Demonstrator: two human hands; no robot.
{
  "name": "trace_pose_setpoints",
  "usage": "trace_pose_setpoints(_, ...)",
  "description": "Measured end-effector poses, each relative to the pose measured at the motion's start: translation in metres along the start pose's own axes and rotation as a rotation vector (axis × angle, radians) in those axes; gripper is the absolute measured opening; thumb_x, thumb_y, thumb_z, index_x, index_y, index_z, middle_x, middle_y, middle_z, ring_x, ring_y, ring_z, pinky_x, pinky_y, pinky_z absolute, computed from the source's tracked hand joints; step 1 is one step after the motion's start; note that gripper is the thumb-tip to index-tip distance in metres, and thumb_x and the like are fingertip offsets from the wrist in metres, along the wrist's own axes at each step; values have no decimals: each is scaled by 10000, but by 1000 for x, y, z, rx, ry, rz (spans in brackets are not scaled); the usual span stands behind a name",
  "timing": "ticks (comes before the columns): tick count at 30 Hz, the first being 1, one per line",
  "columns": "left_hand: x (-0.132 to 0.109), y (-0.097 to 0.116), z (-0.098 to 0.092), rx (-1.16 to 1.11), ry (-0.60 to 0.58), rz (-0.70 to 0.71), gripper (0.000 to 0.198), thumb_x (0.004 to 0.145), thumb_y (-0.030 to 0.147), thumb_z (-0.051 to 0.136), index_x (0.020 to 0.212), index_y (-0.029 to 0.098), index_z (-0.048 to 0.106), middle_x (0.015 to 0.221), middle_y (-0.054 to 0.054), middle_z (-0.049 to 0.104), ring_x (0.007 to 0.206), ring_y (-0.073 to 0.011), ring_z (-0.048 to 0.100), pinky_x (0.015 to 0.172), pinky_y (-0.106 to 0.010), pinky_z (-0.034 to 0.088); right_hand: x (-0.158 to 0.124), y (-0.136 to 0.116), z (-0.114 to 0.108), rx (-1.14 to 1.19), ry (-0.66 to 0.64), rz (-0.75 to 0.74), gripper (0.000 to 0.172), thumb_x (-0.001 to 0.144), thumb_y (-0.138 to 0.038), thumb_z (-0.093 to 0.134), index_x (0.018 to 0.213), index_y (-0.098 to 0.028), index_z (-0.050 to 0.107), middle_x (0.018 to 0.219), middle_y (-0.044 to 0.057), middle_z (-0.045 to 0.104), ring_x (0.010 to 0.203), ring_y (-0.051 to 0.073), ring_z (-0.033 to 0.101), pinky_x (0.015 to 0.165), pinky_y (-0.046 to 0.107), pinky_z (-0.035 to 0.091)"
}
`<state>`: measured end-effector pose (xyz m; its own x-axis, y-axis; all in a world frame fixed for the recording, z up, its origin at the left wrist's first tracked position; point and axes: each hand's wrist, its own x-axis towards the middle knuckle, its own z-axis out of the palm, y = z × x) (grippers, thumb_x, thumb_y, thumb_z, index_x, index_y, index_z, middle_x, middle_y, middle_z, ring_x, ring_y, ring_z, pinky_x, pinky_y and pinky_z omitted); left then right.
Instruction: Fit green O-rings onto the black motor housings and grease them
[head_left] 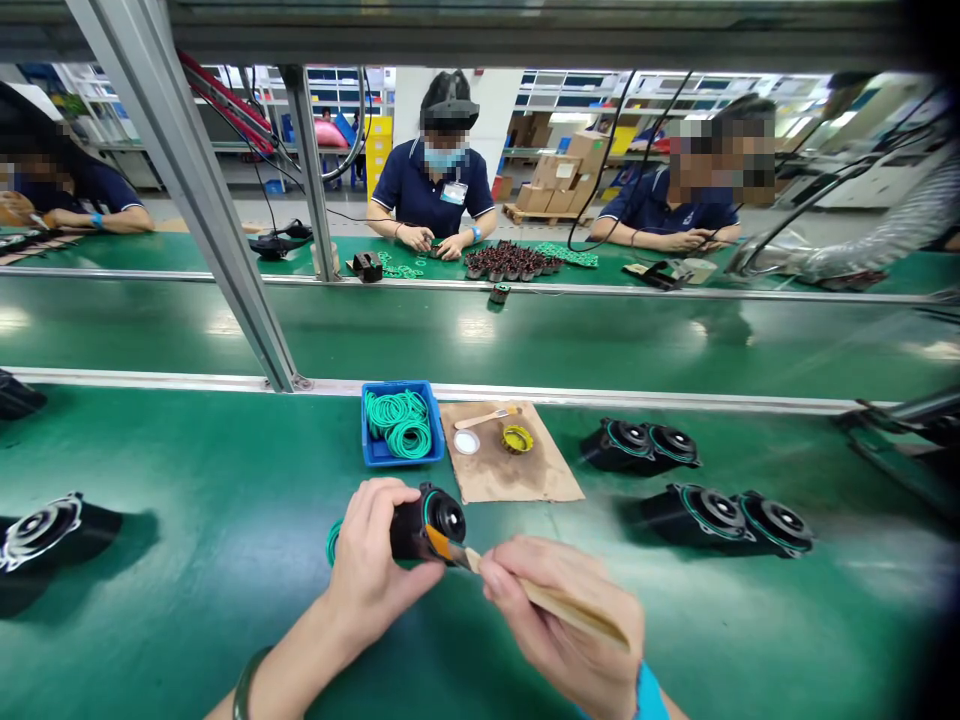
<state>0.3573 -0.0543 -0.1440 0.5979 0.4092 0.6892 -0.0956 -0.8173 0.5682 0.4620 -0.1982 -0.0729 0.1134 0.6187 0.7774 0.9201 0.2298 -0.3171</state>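
My left hand [375,560] is wrapped round a black cylindrical motor housing [411,527], which lies on its side with its round end turned toward the right. A green ring sits around that end. In my right hand [562,610] is a small paintbrush [551,598] with a wooden handle, and its orange-brown bristles touch the rim of the housing's end. Another green rubber ring [331,541] shows partly behind my left hand. Beyond the housing stands a blue bin [403,461] of green rubber rings [397,415].
A cardboard sheet [547,475] bears a second brush [486,418], a white lid [466,441] and a yellow cap-like dish [517,438]. Several black housings [697,510] lie at right, others at left. A metal post [202,210] rises at left. Across the line, people [435,180] work.
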Motion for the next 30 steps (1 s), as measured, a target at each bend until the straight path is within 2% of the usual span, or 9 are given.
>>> trace_pose_setpoints(4, -1, 1, 0, 8, -2, -1, 592, 616, 116, 764, 1104, 187, 437, 1027, -61, 537, 930, -178, 548, 759, -297, 498, 0, -2, -5, -60, -12, -29, 117, 864, -37, 531, 835, -146, 497, 594, -21, 474, 516, 47, 427, 508, 195, 365)
trace_pose_setpoints(9, -2, 1, 0, 4, -20, 8, 620, 599, 96, 769, 1113, 184, 434, 1039, -65, 531, 946, -183, 545, 770, -303, 497, 4, -5, -5, 19, 0, -1, 138, 841, -9, 533, 871, -142, 516, 634, -10, 535, 548, 56, 478, 530, 189, 393)
trace_pose_setpoints(15, -2, 0, 1, 6, -10, 30, 617, 593, 86, 776, 1107, 173, 446, 1031, -67, 534, 932, -182, 532, 763, -303, 481, 2, -3, -1, -29, -19, -7, 124, 855, -18, 528, 840, -139, 507, 609, -18, 476, 532, 51, 400, 512, 198, 346)
trace_pose_setpoints(19, -5, -2, 3, -9, -8, 58, 541, 649, 78, 708, 1121, 157, 457, 1049, -79, 534, 951, -190, 515, 776, -319, 463, 5, -5, -1, -19, 9, 31, 125, 869, -25, 514, 835, -146, 516, 631, -30, 523, 535, 40, 451, 539, 178, 383)
trace_pose_setpoints(26, -6, -5, 3, 89, 3, 200, 442, 757, 130, 703, 1139, 106, 481, 1071, -109, 548, 968, -211, 499, 795, -352, 397, 17, -3, 6, -208, 90, 27, 140, 889, -58, 533, 768, -127, 520, 671, -27, 597, 509, 22, 508, 554, 173, 397)
trace_pose_setpoints(30, -7, -4, 2, 110, 15, 254, 405, 784, 138, 702, 1127, 87, 494, 1073, -119, 551, 960, -209, 502, 792, -351, 383, 25, 0, 8, -288, 140, 33, 169, 901, -85, 546, 737, -123, 533, 618, -40, 577, 483, 24, 512, 537, 186, 396)
